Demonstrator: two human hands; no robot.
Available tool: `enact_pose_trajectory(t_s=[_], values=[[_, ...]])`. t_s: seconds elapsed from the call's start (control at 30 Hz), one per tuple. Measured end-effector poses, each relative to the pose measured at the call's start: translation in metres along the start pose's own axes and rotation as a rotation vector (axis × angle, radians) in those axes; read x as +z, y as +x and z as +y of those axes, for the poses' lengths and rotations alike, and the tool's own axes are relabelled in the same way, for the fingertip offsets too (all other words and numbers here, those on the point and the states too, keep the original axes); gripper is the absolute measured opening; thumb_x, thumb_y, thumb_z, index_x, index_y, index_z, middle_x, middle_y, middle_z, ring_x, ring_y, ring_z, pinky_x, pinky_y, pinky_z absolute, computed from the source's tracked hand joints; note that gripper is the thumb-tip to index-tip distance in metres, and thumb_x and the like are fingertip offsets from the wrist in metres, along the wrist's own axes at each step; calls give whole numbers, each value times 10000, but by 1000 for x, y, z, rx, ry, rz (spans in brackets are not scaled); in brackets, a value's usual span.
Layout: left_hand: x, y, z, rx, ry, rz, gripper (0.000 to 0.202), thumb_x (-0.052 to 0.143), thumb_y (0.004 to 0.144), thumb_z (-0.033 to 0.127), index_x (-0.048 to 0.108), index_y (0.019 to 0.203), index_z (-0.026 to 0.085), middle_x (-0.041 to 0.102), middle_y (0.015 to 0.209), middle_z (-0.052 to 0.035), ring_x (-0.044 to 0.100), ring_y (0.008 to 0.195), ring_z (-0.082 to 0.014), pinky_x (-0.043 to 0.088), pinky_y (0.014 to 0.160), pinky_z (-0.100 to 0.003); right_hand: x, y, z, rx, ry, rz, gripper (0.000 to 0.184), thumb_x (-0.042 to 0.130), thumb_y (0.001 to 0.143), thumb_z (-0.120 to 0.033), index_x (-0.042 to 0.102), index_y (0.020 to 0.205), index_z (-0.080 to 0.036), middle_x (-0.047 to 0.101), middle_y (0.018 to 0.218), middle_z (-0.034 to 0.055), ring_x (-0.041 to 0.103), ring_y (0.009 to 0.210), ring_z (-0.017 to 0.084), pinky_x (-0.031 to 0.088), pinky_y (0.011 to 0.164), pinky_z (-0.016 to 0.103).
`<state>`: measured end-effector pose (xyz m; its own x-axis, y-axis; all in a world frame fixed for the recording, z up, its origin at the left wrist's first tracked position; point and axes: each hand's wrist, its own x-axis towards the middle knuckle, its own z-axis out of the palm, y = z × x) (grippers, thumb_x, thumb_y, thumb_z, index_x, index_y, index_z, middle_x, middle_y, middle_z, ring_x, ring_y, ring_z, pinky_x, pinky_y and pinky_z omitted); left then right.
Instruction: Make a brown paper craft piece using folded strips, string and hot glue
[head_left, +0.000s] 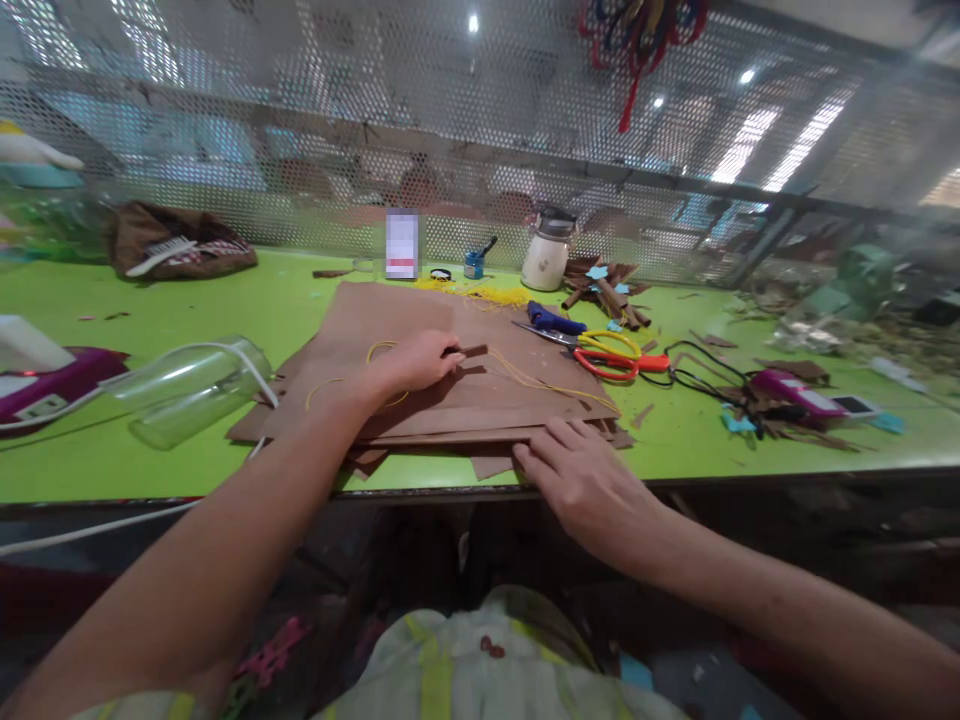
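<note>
A stack of brown leather-like sheets [390,310] lies on the bench in front of me. Over its middle, my left hand [429,360] is closed on a small dark brown strip [474,351], whose end sticks out to the right of the fingers. Thin yellow thread [525,375] runs loosely across the top sheet, on both sides of this hand. At the stack's front edge rests my right hand [592,485], its fingers bent slightly over the rim of the sheets and holding nothing I can see.
Scissors with yellow-and-red handles [611,355] and a blue-handled tool [555,320] lie right of the stack. A clear plastic cup [195,390] lies at left beside a white cable. Behind stand a phone [402,245], a small blue jar [474,264] and a white flask [547,262].
</note>
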<state>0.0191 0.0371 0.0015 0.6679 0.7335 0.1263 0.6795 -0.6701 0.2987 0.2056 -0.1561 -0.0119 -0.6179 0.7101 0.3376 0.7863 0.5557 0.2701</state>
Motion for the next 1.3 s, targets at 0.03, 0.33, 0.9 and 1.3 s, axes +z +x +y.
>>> enact_pose_trajectory(t_s=[0.03,0.33,0.9,1.3], values=[[1,0,-1,-3,-12,1,271,414,832,314,619,854,138,654,796,-68,537,678,-149,344,627,-255,-4,5,-1,-29,-18,-15,169,462,853,-125,613,929,-111,570,820,110,454,809,225,337,696,371],[-1,-1,1,12,-1,-5,274,401,839,312,613,831,139,650,794,-63,526,649,-136,334,595,-242,6,24,-1,-106,40,-51,158,478,839,-122,596,735,-137,541,737,78,405,758,193,270,671,338],[-5,-5,6,-1,27,1,276,415,834,314,626,843,137,646,798,-75,534,660,-155,341,627,-260,18,4,4,-28,105,224,185,429,871,-161,611,839,-140,501,697,55,380,738,189,331,689,358],[-4,-2,3,3,73,-5,280,417,813,323,627,859,144,649,830,-81,541,699,-170,334,619,-259,16,-48,-13,14,340,399,269,552,767,-26,577,1010,-137,605,905,103,515,844,196,457,772,395]])
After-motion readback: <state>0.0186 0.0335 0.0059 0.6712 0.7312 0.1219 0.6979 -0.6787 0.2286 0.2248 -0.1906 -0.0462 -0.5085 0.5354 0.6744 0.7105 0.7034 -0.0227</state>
